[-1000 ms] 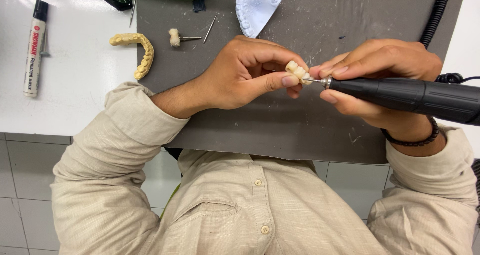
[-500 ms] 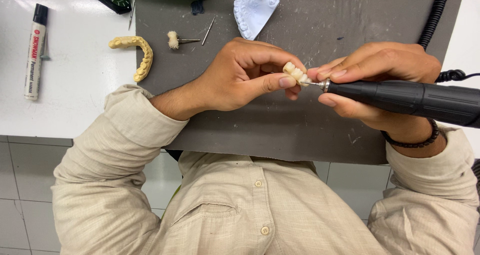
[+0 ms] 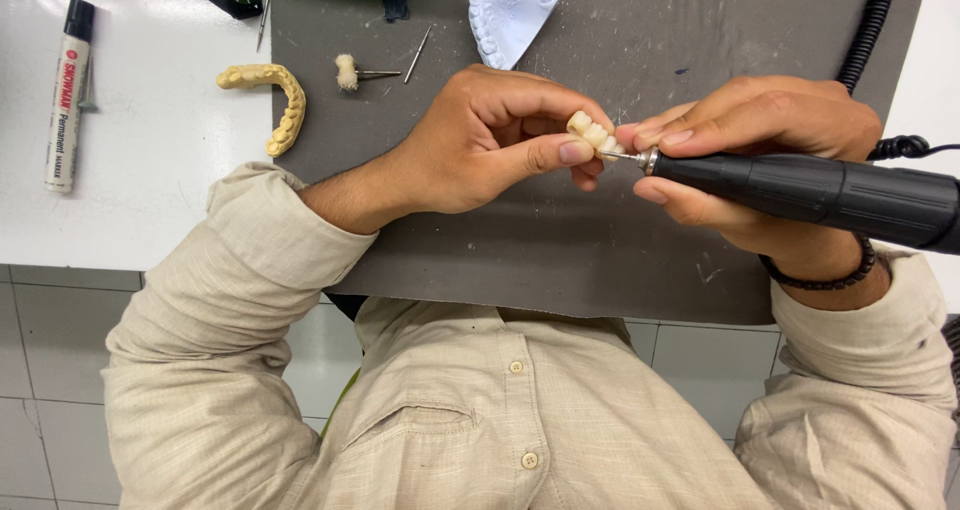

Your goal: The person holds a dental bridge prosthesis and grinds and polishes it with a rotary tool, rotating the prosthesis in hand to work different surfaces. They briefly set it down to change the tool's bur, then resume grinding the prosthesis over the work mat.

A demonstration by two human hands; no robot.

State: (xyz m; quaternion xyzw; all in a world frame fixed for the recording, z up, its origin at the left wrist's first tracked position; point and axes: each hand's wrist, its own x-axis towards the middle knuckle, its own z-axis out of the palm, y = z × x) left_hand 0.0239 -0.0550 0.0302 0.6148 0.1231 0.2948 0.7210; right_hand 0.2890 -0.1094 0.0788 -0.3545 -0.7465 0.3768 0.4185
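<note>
The row of teeth (image 3: 594,133), a small cream dental piece, sits pinched between the thumb and fingers of my left hand (image 3: 490,140), held just above the grey mat (image 3: 560,240) near the middle of the desk's front edge. That mat is the largest thing here, a dark sheet covering the middle of the white desk (image 3: 130,210) and reaching to its front edge. My right hand (image 3: 760,160) is closed around the black handpiece (image 3: 830,195), a thick grinding tool whose body runs off toward the right edge, its thin metal tip touching the row of teeth. A coiled black cable (image 3: 868,30) runs up toward the back right corner. Near the back edge of the mat lies a pale blue plaster cast (image 3: 512,15) of a jaw. On the bare desk to the left, well apart from my hands, lies a marker pen (image 3: 68,95) with a black cap. Between it and the mat, partly over the mat's left edge, rests a yellow arch of teeth (image 3: 272,100). Just beside that, on the mat, lies a small fluffy polishing tip (image 3: 352,72) on a metal pin.
</note>
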